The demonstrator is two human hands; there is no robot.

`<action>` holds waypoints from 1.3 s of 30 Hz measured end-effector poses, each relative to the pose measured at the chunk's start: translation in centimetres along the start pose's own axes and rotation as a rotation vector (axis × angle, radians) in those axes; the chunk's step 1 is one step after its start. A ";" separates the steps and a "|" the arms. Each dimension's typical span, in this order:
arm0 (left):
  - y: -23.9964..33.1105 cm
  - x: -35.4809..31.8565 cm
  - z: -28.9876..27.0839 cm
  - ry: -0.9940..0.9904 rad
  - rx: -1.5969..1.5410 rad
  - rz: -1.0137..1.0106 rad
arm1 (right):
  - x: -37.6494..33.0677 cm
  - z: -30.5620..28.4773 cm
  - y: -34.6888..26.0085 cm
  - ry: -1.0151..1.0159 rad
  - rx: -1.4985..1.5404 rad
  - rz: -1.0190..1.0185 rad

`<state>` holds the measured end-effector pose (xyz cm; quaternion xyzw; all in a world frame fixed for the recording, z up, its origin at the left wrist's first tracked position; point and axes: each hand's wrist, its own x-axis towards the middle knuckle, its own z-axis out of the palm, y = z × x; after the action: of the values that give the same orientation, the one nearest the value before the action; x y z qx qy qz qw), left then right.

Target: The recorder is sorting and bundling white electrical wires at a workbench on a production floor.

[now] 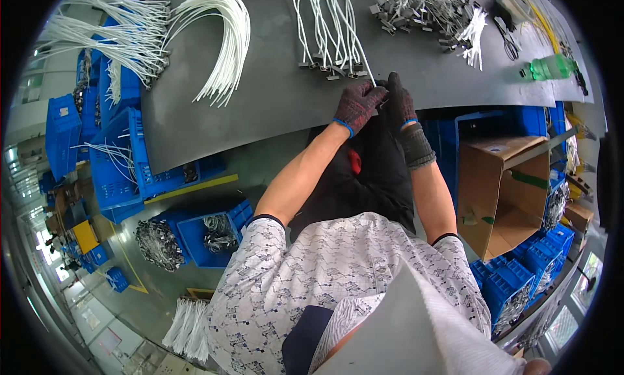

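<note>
At the table's near edge, my left hand (359,106) and my right hand (400,101) meet, both in dark knitted gloves. My left fingers are pinched on the near end of a white cable (369,73), which runs away from me over the table. The right fingers are closed close against the left; a small metallic bit shows between the hands, too small to name. Just beyond lies a row of white cables (322,24) with small metal end pieces (335,69) toward me.
On the grey table (260,115) lie a curved white cable bundle (231,37), metal-ended cables (429,14), scissors (507,38) and a green bottle (552,67). A cardboard box (474,199) stands below right. Blue crates (117,160) with cables stand left.
</note>
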<state>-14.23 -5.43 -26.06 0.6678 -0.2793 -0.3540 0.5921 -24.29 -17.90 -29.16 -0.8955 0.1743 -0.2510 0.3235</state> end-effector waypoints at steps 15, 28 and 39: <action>-3.6 2.3 -28.0 0.591 1.279 -0.615 | 12.7 -12.2 21.7 0.038 -0.459 0.711; -8.1 1.8 -30.3 0.162 1.784 -0.024 | 5.1 -12.1 15.8 0.058 -0.409 0.856; -2.1 -2.5 -22.1 0.254 0.230 -0.488 | 1.9 -14.7 16.1 -0.024 -0.600 0.628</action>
<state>1.95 9.94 -26.77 0.8170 -0.0726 -0.3654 0.4401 -33.41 -37.84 -29.48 -0.8563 0.4997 -0.0683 0.1117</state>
